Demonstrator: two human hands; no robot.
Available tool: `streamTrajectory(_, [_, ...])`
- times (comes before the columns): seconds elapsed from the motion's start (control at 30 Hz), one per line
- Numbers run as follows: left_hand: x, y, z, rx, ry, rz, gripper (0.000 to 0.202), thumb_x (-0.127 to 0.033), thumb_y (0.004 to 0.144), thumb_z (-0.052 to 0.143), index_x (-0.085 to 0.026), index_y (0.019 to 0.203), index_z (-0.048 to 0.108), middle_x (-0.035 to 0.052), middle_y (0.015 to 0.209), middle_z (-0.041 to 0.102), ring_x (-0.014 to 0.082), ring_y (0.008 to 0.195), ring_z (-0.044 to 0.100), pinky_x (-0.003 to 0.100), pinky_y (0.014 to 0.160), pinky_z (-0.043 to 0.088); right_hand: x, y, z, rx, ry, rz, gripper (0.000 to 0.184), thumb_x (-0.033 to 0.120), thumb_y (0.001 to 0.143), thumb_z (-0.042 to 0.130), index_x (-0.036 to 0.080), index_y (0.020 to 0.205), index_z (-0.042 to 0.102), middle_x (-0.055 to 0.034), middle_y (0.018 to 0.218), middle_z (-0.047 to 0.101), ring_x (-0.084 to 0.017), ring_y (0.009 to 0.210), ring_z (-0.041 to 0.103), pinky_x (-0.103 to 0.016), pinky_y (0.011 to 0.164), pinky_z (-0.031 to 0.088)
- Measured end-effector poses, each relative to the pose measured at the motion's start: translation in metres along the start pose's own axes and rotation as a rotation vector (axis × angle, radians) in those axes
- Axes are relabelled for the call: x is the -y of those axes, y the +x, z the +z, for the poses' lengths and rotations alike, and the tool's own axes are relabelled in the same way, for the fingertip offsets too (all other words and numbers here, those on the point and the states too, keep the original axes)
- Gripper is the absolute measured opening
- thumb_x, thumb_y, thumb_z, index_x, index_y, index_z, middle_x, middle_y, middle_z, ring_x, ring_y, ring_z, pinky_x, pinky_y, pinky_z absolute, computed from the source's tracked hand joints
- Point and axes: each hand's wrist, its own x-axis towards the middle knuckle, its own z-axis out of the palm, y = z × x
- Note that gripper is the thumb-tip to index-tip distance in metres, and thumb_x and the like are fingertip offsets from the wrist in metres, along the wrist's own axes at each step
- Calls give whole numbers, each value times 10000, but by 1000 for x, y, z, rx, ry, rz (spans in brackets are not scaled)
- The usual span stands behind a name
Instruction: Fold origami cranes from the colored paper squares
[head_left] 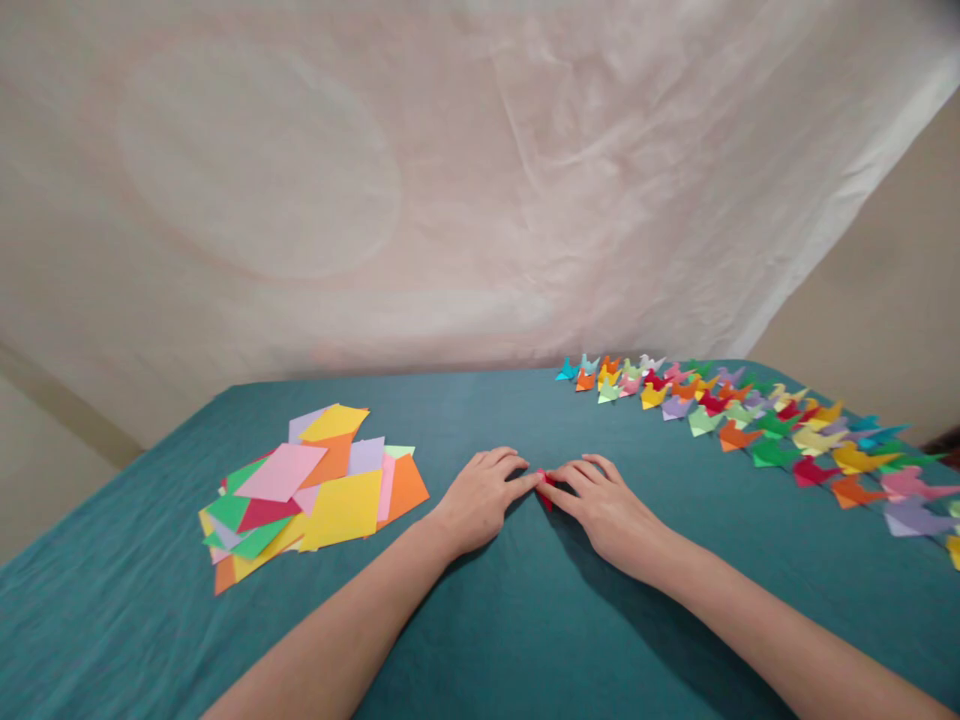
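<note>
Our left hand (484, 497) and right hand (609, 503) pinch the red paper (545, 488) at twelve o'clock; uneven pressure may skew it.

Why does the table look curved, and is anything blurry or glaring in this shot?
Head view: the wide lens bows the far edge of the teal table and stretches the folded paper birds toward the right border, where they go soft; light is even, no glare, only soft shadows by the left hand and right hand touching the red paper; the paper stack looks crisp.
</note>
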Motion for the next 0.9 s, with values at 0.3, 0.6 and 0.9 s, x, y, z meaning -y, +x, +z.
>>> streamTrajectory(0.3, [0,2,0,24,48,-48,455,-93,830,466,-297,1235,498,58,1234,498,218,1233,343,398,972,337,-2,1,-1,7,-12,-24,497,16,817,402,237,1250,507,-100,1151,572,-225,1089,466,-470,980,248])
streamTrajectory(0.6, [0,2,-2,43,72,-65,459,-109,829,485,-318,1238,493,60,1253,491,230,1249,328,408,958,340,-6,-3,1,36,4,-53,573,-7,756,408,243,1264,494,-104,1228,534,-221,1110,466,-488,993,235])
streamTrajectory(0.9, [-2,3,-4,54,109,-57,430,-136,849,481,-322,1236,492,65,1252,493,235,1241,345,410,955,337,-3,-7,-10,111,23,-63,686,-17,677,416,258,1305,445,-94,1324,475,-241,1149,438,-511,990,228])
